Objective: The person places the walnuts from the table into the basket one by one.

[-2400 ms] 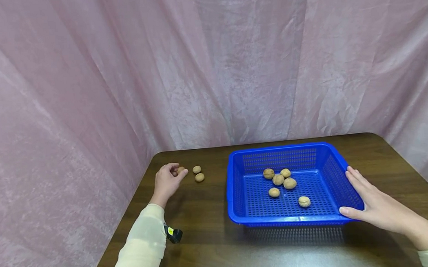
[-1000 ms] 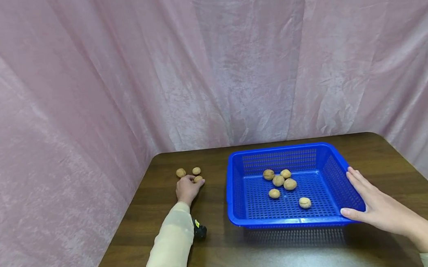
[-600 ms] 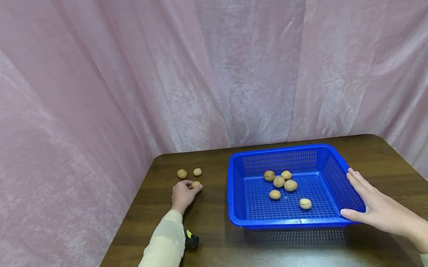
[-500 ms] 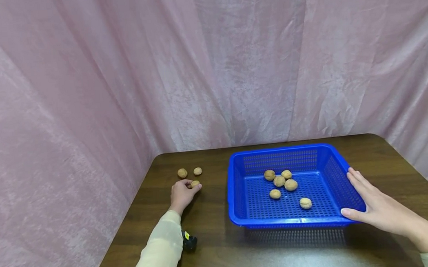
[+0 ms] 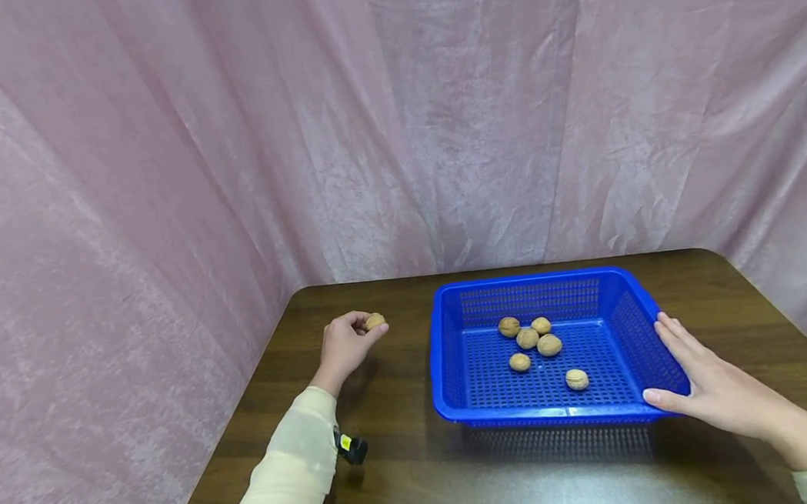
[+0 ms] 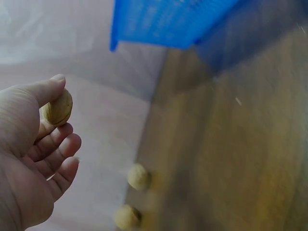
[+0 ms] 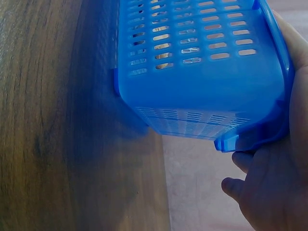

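Observation:
My left hand (image 5: 347, 344) pinches a tan walnut (image 5: 375, 321) between thumb and fingers over the table's left side. The left wrist view shows this held walnut (image 6: 58, 108) at the fingertips, with the other fingers loosely bent below it. Two more walnuts, one (image 6: 138, 176) beyond the other (image 6: 127, 217), lie on the table; the hand hides them in the head view. My right hand (image 5: 720, 391) rests with spread, mostly straight fingers on the right rim of a blue plastic basket (image 5: 500, 416), thumb on the near corner. Several walnuts (image 5: 527, 338) lie inside the basket.
The dark wooden table (image 5: 402, 452) has rounded far corners. Pink velvety curtains (image 5: 396, 129) hang behind it and along its left. A small black device (image 5: 351, 446) is strapped to the left wrist. Slotted basket walls (image 6: 163, 19) stand to the right of the left hand.
The left hand left the walnut at far left, took the nearest walnut and raised it, moving away from the body. The right hand and basket have stayed in place.

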Demonstrator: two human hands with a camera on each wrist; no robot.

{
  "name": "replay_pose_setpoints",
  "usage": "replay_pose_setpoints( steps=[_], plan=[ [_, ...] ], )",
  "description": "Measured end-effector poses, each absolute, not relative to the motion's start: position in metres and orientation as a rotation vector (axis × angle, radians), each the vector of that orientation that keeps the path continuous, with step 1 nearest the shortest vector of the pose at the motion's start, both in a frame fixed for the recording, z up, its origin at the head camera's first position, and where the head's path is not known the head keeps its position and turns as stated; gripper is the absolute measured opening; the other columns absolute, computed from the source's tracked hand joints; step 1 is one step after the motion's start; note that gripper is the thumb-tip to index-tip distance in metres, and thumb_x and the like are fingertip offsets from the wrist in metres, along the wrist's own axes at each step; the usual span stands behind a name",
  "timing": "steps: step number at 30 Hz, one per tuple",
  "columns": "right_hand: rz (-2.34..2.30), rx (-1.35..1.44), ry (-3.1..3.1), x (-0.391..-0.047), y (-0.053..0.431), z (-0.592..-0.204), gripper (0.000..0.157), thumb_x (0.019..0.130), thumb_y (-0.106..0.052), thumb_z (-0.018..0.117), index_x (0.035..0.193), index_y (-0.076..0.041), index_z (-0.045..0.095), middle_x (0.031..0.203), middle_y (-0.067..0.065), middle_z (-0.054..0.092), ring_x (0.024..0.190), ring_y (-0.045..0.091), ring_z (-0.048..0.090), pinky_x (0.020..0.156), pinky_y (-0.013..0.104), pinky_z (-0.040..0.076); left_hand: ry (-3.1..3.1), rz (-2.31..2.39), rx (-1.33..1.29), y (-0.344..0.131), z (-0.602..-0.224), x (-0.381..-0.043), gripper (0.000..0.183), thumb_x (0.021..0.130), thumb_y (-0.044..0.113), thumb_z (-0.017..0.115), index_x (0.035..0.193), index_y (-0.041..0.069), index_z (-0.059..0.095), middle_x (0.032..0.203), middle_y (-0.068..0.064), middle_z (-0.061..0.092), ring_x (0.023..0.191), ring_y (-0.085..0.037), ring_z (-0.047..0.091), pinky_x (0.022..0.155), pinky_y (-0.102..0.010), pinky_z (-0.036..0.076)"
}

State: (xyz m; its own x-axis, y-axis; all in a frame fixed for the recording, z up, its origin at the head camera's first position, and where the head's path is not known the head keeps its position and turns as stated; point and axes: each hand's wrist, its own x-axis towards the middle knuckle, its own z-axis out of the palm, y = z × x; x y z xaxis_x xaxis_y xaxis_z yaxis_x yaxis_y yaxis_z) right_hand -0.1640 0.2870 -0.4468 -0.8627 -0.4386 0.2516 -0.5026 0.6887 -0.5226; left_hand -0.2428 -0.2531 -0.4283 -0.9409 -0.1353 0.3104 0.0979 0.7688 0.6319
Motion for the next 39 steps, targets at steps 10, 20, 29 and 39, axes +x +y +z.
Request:
replay_pose_setpoints(
  steps=[10, 20, 29, 39],
  plan=[
    [0.909, 0.78, -2.795, -0.165, 0.287, -0.445, 0.099, 0.086, -0.033, 0.072, 0.153, 0.0, 0.007, 0.16, 0.015, 0.001, 0.146, 0.028, -0.003, 0.096, 0.004, -0.005, -2.605, -1.054, -0.182, -0.209, -0.381, -0.231, 0.031, 0.076, 0.039, 0.082, 0.094, 0.015, 0.072, 0.078, 0.007, 0.066, 0.072, -0.01, 0.06, 0.073, -0.031, 0.045],
    [0.917, 0.78, -2.807, -0.165, 0.288, -0.445, 0.099, 0.086, -0.032, 0.071, 0.153, -0.001, 0.005, 0.16, 0.013, -0.001, 0.146, 0.026, -0.005, 0.096, 0.004, -0.006, -2.61, -1.083, -0.485, -0.165, -0.357, -0.222, 0.027, 0.077, 0.037, 0.081, 0.092, 0.016, 0.071, 0.076, 0.01, 0.065, 0.067, -0.007, 0.061, 0.059, -0.025, 0.05],
    [0.933, 0.793, -2.796, -0.166, 0.286, -0.445, 0.099, 0.086, -0.031, 0.072, 0.153, 0.0, 0.005, 0.16, 0.015, -0.001, 0.146, 0.029, -0.003, 0.096, 0.003, -0.005, -2.585, -1.1, -0.629, -0.133, -0.353, -0.219, 0.026, 0.078, 0.033, 0.081, 0.093, 0.013, 0.071, 0.078, 0.009, 0.065, 0.067, -0.006, 0.058, 0.06, -0.022, 0.05],
    [0.919, 0.783, -2.793, -0.166, 0.287, -0.448, 0.101, 0.085, -0.031, 0.073, 0.153, -0.001, 0.005, 0.16, 0.014, -0.001, 0.146, 0.029, -0.005, 0.096, 0.004, -0.006, -2.611, -1.106, -0.711, -0.094, -0.351, -0.227, 0.025, 0.079, 0.034, 0.08, 0.094, 0.015, 0.072, 0.075, 0.013, 0.063, 0.068, -0.003, 0.057, 0.059, -0.019, 0.048]
  ],
)
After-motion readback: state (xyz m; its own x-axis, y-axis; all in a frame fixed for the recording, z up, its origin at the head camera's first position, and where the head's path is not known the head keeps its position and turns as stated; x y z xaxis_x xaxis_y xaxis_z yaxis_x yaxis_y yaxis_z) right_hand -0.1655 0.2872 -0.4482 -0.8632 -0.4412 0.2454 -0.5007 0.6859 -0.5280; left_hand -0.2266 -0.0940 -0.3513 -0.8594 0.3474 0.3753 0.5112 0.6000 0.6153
